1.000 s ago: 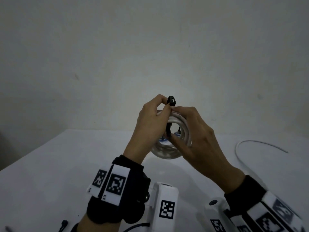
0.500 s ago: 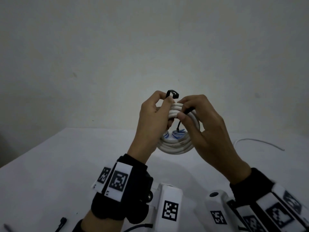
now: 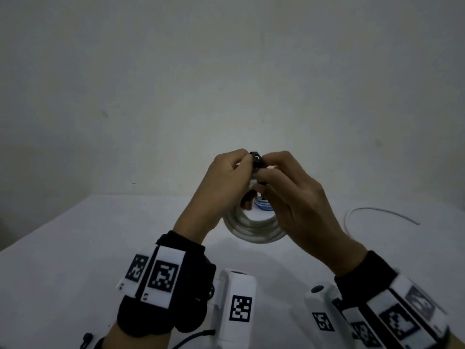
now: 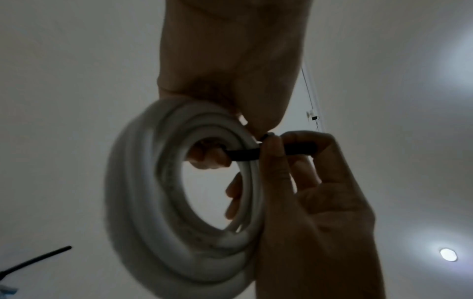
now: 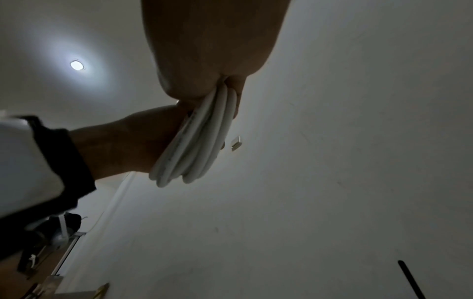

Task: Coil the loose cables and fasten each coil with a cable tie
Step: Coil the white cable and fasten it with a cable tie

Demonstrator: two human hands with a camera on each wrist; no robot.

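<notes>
Closed in since the earlier frame, right hand (image 3: 297, 197) now pinching the black cable tie (image 3: 257, 159) beside left hand (image 3: 224, 182) fingers gripping the white cable coil (image 3: 254, 230), held above the table's (image 3: 75, 248) middle; risks loops springing loose if either pinch slackens.

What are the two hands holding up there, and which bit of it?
Both hands hold the white cable coil by its top edge. There the left hand and right hand also pinch the black cable tie.
</notes>
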